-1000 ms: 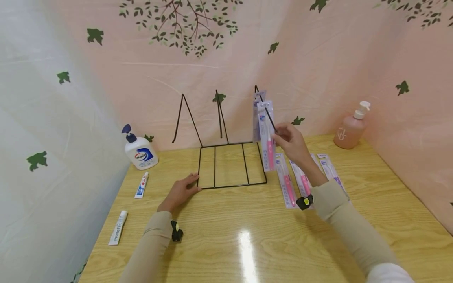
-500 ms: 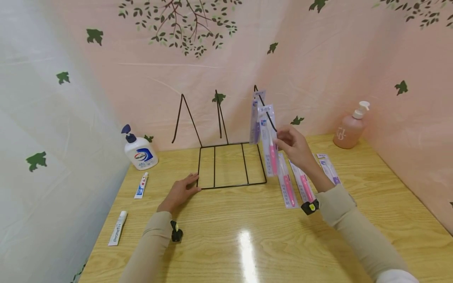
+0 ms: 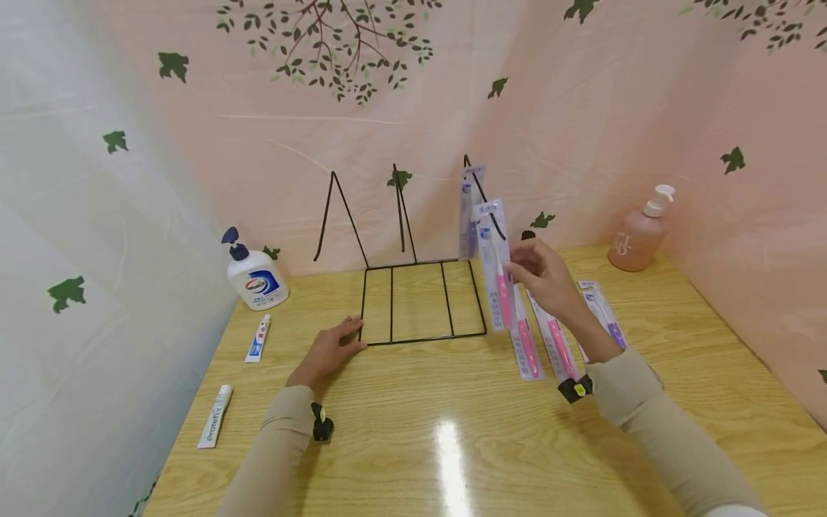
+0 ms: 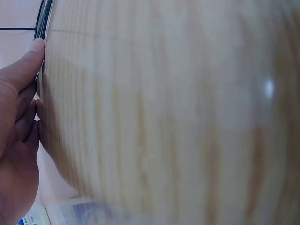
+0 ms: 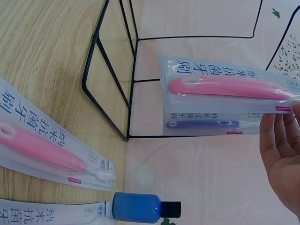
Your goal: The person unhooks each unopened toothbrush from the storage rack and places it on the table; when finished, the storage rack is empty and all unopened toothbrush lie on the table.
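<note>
Right hand (image 3: 543, 271) pinches toothbrush pack (image 3: 496, 267) | left hand (image 3: 329, 350) seemingly steadies rack (image 3: 420, 301)

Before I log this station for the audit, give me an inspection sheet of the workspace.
Surface: glossy wooden table.
Job's things: pink toothbrush pack held up beside wire rack; purple pack hangs on rack's right hook.
Clutter: three toothbrush packs lying flat, two toothpaste tubes, white soap bottle, pink pump bottle.
Grippers: right hand pinches pink pack; left hand rests against rack's corner.
Cables: nothing seen.
Surroundings: pink leaf-print backdrop.
</note>
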`<state>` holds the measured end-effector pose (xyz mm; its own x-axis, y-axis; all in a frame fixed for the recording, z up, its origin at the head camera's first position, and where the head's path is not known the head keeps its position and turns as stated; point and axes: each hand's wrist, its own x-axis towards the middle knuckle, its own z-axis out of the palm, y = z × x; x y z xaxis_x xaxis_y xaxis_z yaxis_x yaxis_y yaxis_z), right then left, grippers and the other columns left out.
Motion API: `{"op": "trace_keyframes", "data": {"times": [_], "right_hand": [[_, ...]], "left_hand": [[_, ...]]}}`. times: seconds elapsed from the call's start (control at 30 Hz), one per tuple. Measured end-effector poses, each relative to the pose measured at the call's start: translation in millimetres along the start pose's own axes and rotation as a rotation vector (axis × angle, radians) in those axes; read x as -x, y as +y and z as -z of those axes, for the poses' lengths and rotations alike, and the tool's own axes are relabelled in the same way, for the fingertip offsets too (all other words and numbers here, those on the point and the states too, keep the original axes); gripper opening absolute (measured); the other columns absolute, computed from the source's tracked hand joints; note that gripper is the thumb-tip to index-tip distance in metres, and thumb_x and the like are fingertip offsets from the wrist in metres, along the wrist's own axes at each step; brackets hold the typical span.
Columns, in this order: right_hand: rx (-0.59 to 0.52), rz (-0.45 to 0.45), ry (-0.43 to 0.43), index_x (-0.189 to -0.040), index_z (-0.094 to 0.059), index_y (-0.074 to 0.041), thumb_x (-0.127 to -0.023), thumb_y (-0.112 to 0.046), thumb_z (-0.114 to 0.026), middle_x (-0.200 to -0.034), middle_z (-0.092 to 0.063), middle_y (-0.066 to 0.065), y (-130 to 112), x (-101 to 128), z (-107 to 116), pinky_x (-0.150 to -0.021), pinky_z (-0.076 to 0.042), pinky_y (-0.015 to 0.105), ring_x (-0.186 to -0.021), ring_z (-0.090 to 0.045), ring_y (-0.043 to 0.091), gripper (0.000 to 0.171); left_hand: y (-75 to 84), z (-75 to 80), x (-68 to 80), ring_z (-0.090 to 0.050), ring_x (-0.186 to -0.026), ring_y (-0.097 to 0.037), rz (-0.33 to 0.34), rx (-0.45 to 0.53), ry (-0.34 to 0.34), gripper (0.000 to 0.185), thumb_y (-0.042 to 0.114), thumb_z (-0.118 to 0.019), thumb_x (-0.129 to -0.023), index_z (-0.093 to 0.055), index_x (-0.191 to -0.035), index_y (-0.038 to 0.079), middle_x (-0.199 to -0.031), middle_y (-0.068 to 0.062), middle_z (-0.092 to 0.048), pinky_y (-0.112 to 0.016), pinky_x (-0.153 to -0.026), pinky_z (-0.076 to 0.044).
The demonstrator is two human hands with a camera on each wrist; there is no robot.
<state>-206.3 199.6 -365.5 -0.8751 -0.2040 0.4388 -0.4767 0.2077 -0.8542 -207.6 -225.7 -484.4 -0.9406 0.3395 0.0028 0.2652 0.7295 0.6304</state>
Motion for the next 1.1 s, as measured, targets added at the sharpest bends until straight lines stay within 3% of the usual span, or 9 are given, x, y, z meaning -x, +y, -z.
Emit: {"op": "trace_keyframes", "data": {"times": [0.27,0.77,1.1], "right_hand": [[0.045,-0.025,-0.002,-0.115,-0.053,0.000,-0.095,-0.012,-0.059,-0.094,-0.065,-0.002,-5.3,10.2,1.8,-0.069,-0.054,0.018,-0.075,-0.062,0.012,0.024],[0.024,-0.010,-0.009,-0.115,-0.053,0.002,-0.095,-0.008,-0.058,-0.093,-0.064,-0.005,-7.7,31.2,2.2,-0.069,-0.054,0.020,-0.075,-0.062,0.012,0.022],[-0.003,-0.007,-0.010,-0.115,-0.053,0.003,-0.095,-0.005,-0.057,-0.094,-0.064,-0.009,-11.2,39.8,4.4,-0.070,-0.055,0.021,-0.076,-0.062,0.010,0.021]], "left_hand": [[1.9,0.6,0.3,-0.028,-0.143,-0.032,0.004,-0.011,0.002,0.059,0.028,-0.065,-0.091,-0.045,-0.143,0.007,-0.151,-0.008,-0.038,-0.052,-0.115,-0.026],[1.5,0.4,-1.0,-0.027,-0.144,-0.029,0.017,-0.003,-0.007,0.059,0.030,-0.064,-0.092,-0.044,-0.143,0.008,-0.152,-0.007,-0.037,-0.050,-0.116,-0.025],[3.7,0.4,1.3,-0.028,-0.143,-0.032,0.041,0.002,-0.009,0.060,0.031,-0.064,-0.092,-0.042,-0.145,0.013,-0.154,-0.014,-0.032,-0.053,-0.115,-0.025]]}}
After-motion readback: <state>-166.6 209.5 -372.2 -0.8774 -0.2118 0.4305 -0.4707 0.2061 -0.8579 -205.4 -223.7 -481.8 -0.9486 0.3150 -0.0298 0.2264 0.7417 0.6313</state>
